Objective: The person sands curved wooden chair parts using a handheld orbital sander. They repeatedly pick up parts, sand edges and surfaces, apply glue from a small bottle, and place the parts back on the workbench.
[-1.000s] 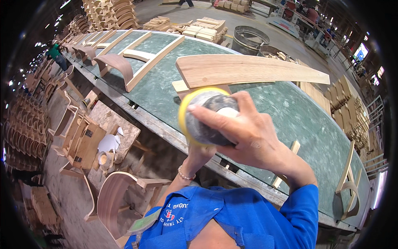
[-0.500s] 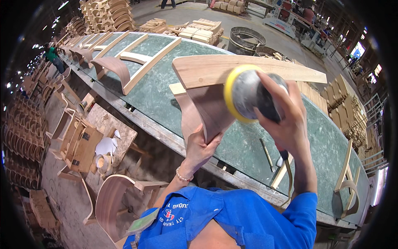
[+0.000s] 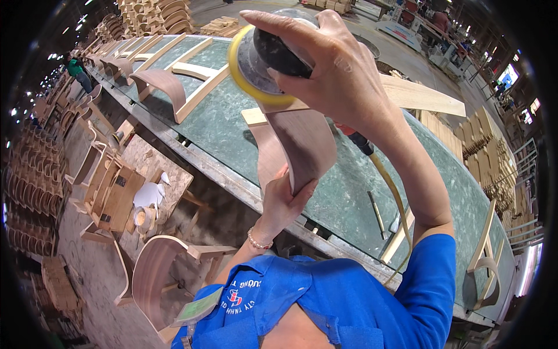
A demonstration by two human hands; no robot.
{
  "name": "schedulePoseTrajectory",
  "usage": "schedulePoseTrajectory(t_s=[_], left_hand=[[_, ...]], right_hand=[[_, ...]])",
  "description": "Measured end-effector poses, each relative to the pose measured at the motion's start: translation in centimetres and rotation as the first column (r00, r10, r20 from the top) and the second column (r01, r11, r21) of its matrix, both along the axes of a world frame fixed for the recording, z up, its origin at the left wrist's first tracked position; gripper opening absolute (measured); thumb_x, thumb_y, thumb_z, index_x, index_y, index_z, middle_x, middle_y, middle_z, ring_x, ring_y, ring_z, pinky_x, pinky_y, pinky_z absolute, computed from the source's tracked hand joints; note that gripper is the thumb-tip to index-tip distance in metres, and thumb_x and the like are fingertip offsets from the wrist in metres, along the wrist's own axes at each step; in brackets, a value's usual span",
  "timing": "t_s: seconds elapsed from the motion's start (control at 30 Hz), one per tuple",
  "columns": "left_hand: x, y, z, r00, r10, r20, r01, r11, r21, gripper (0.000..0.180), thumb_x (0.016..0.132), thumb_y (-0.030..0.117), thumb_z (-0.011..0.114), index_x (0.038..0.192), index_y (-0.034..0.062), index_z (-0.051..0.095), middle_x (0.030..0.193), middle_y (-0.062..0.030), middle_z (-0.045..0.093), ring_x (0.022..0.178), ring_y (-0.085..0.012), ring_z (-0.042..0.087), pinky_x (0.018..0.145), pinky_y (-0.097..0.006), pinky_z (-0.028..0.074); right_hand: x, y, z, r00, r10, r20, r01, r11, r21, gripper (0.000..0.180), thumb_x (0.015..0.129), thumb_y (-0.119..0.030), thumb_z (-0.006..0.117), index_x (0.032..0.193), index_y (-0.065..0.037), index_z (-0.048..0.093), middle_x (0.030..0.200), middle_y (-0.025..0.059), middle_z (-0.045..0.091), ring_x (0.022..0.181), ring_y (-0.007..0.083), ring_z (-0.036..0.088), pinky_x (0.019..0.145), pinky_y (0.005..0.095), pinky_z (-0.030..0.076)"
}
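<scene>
My right hand [image 3: 343,70] is closed around a round power sander [image 3: 258,64] with a yellow pad rim. The sander is at the far left end of a long pale wooden rail [image 3: 424,96], and its pad appears to touch the wood there. That rail joins a curved brown wooden chair part [image 3: 305,139], which stands tilted over the green-topped table [image 3: 218,128]. Lower down, my left hand [image 3: 288,200] grips the near edge of the curved chair part, thumb on one face. My right hand and the sander hide much of the rail. A yellowish hose [image 3: 386,174] trails from the sander toward me.
More curved chair parts [image 3: 160,87] lie farther left along the table. A thin dark tool [image 3: 376,215] and a wooden strip [image 3: 398,235] are at the right. On the left stands a small worktable [image 3: 168,186] with a wooden box [image 3: 116,200]; a chair frame [image 3: 154,279] sits nearer.
My right hand has carried the sander up and left, from the rail's middle to its far left end. My left hand keeps its grip on the chair part with little movement.
</scene>
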State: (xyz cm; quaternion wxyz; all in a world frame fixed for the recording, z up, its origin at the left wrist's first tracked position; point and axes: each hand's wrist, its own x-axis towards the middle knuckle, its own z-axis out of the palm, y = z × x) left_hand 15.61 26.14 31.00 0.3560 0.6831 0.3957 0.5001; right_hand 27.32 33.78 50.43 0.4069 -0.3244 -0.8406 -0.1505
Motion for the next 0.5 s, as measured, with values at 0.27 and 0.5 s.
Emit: schedulePoseTrajectory(t_s=[0.27,0.5], left_hand=[[0.7,-0.2,0.8,0.998,0.025,0.049,-0.024,1.0,-0.019,0.021,0.086,0.01,0.069,0.099,-0.0039,0.062,0.081,-0.0152,0.066,0.073,-0.0274,0.066,0.07,-0.034,0.051],[0.8,-0.1,-0.1,0.999,0.03,-0.021,-0.029,0.999,0.044,0.024,0.088,0.013,0.07,0.102,-0.0035,0.06,0.076,-0.0097,0.068,0.067,-0.0142,0.064,0.062,-0.028,0.049]], right_hand=[[-0.1,0.2,1.2,0.999,0.006,0.046,-0.007,1.0,0.019,0.064,0.08,-0.022,0.068,0.14,-0.018,0.048,0.1,0.0164,0.064,0.082,0.0314,0.057,0.065,0.0407,0.05],[-0.3,0.2,1.5,0.999,0.015,0.045,-0.011,0.996,-0.09,0.065,0.079,-0.022,0.069,0.14,-0.018,0.048,0.094,0.0175,0.063,0.081,0.0305,0.056,0.063,0.0406,0.049]])
